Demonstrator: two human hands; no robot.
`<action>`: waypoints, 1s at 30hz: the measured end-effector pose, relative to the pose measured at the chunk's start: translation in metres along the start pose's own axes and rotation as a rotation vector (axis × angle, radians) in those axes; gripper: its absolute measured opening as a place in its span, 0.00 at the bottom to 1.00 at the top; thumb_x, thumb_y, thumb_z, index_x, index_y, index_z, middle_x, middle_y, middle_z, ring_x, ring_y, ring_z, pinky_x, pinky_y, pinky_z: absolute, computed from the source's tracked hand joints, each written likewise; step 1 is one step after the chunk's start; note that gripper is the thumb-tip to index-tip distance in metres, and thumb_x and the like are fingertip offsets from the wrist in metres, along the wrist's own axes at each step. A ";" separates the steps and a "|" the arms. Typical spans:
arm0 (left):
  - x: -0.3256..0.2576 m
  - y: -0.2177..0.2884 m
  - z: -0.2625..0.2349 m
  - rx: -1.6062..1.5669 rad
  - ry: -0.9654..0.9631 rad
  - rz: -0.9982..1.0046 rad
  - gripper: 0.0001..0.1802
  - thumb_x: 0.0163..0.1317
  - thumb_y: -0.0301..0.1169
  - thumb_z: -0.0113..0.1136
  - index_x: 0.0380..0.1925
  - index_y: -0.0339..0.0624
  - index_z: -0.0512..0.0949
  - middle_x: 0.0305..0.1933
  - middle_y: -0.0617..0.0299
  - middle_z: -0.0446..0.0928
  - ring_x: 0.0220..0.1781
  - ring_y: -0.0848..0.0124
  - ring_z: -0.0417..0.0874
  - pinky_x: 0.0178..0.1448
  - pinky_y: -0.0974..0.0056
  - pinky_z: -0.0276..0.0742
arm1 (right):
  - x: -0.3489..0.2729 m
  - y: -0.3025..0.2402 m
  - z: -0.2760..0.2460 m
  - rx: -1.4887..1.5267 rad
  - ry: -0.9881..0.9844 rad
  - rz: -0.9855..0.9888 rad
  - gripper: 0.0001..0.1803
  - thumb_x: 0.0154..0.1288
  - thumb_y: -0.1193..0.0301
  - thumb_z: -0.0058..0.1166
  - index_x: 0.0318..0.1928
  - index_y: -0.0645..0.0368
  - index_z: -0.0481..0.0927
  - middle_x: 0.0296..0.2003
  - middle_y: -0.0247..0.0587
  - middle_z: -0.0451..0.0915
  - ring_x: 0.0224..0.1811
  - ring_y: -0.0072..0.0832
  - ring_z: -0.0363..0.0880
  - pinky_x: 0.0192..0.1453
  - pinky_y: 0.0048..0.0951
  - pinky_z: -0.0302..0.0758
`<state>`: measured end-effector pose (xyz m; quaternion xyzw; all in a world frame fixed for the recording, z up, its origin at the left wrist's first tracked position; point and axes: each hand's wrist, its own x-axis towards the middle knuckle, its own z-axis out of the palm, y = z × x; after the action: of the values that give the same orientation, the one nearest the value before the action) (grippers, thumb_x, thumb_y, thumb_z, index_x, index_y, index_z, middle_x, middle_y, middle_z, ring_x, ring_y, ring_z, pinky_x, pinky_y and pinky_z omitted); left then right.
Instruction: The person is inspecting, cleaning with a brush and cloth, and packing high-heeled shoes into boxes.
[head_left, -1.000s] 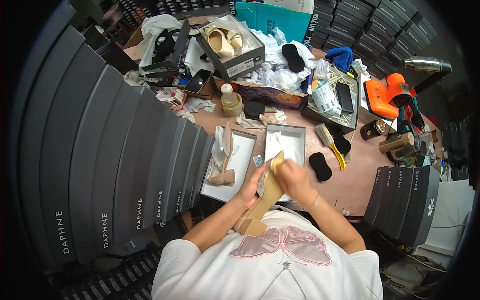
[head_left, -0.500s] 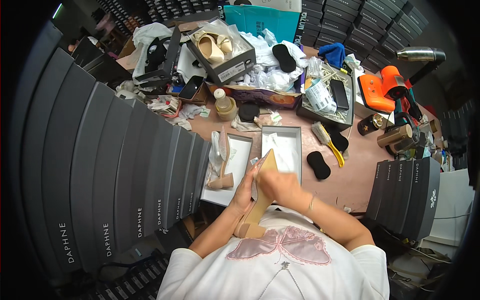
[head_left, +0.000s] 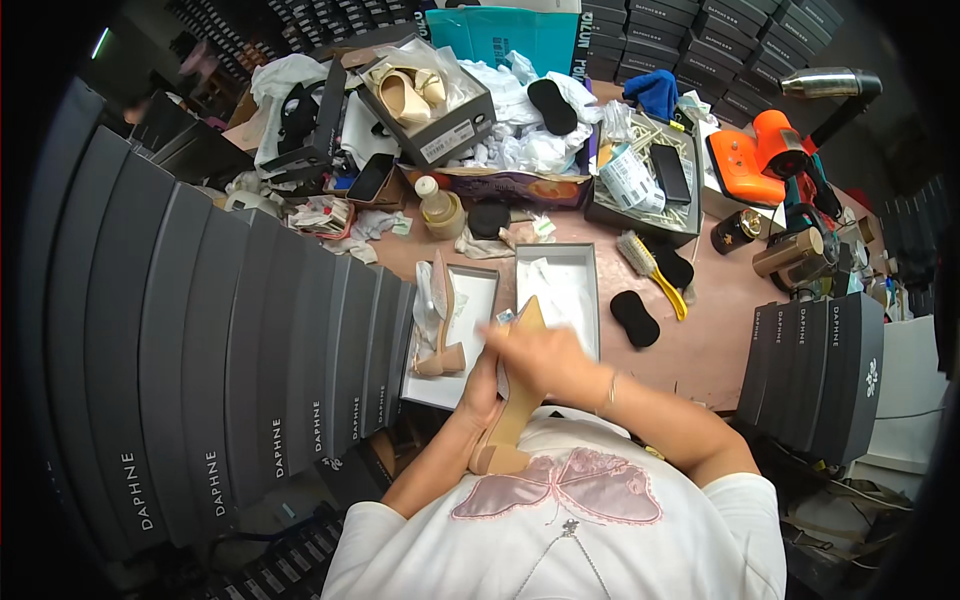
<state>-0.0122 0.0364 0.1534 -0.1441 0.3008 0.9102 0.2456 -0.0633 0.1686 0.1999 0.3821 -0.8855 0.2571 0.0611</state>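
My left hand (head_left: 479,392) is closed around the side of a beige heeled shoe (head_left: 512,424). The shoe's tan sole faces my right hand, its toe points away from me and its block heel rests near my shirt. Across the front of the sole lies my right hand (head_left: 556,358), its fingers reaching left and smeared by motion. Whether it holds anything cannot be seen. A matching shoe (head_left: 443,359) lies on its side in a shallow open box (head_left: 486,345) just beyond my left hand. Beside that, another open box (head_left: 594,300) contains white tissue paper (head_left: 563,292).
Grey shoeboxes (head_left: 215,350) are stacked at left, more (head_left: 815,375) at right. On the table are a yellow-handled brush (head_left: 662,285), black pads (head_left: 635,319), a pump bottle (head_left: 440,208), a carton of crumpled paper (head_left: 520,190) and an orange device (head_left: 745,175).
My right hand has shifted left across the sole, its fingers now stretching past the shoe's edge. My left hand keeps its hold on the shoe. The view has tilted slightly.
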 end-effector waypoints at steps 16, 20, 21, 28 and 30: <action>0.016 -0.003 0.006 -0.117 0.018 -0.215 0.34 0.69 0.56 0.35 0.62 0.41 0.66 0.57 0.50 0.74 0.55 0.57 0.79 0.58 0.53 0.77 | -0.043 -0.006 -0.032 -0.003 -0.170 -0.110 0.23 0.57 0.68 0.51 0.56 0.55 0.69 0.21 0.35 0.75 0.18 0.32 0.78 0.16 0.33 0.72; 0.020 -0.009 0.016 -0.156 0.023 -0.217 0.31 0.71 0.53 0.36 0.62 0.40 0.66 0.56 0.55 0.75 0.56 0.62 0.78 0.59 0.58 0.76 | -0.041 0.025 -0.025 -0.031 -0.156 -0.042 0.23 0.58 0.69 0.51 0.56 0.48 0.70 0.20 0.34 0.74 0.18 0.33 0.77 0.16 0.34 0.70; 0.025 -0.007 0.017 -0.060 -0.062 -0.225 0.31 0.71 0.53 0.36 0.62 0.40 0.66 0.57 0.54 0.75 0.56 0.62 0.78 0.60 0.57 0.76 | -0.048 0.021 -0.027 -0.005 -0.141 -0.110 0.23 0.59 0.70 0.50 0.56 0.47 0.70 0.18 0.34 0.73 0.16 0.32 0.77 0.14 0.34 0.70; 0.039 -0.008 0.043 -0.058 -0.132 -0.084 0.35 0.67 0.55 0.40 0.67 0.45 0.60 0.56 0.44 0.73 0.50 0.50 0.81 0.48 0.56 0.83 | -0.036 0.172 0.002 -0.019 0.173 0.513 0.22 0.62 0.67 0.55 0.56 0.53 0.72 0.40 0.48 0.81 0.40 0.46 0.80 0.41 0.42 0.77; 0.044 -0.005 0.042 -0.075 -0.099 -0.023 0.35 0.67 0.55 0.40 0.66 0.44 0.61 0.56 0.44 0.73 0.50 0.51 0.81 0.49 0.56 0.82 | -0.029 0.157 -0.034 -0.233 0.207 0.461 0.30 0.62 0.62 0.58 0.62 0.58 0.66 0.48 0.54 0.78 0.49 0.48 0.77 0.52 0.38 0.74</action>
<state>-0.0512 0.0814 0.1657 -0.1113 0.2524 0.9239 0.2652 -0.1569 0.2947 0.1562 0.1324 -0.9618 0.1982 0.1348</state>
